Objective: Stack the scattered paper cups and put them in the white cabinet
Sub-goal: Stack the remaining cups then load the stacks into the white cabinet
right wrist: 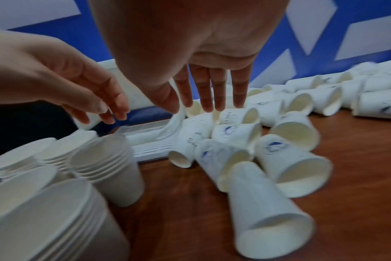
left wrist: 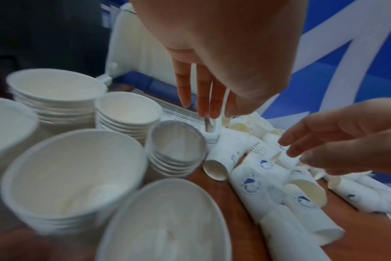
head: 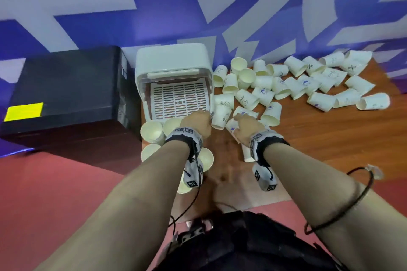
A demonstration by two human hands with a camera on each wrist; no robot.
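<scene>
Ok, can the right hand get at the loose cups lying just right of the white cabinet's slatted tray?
Probably yes. The right hand hangs open right above the loose cups, fingers pointing down, nothing between. The left hand and the upright stacks sit off to the side.

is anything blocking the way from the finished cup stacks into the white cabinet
Nothing visible does. The white cabinet stands open toward the person, its slotted tray bare. The upright stacks sit right at the tray's near edge. Both hands reach over the loose cups to the right.

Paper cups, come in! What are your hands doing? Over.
Both hands open, left hand and right hand reaching over loose paper cups. Stacks stand before open white cabinet. Nothing blocking.
</scene>
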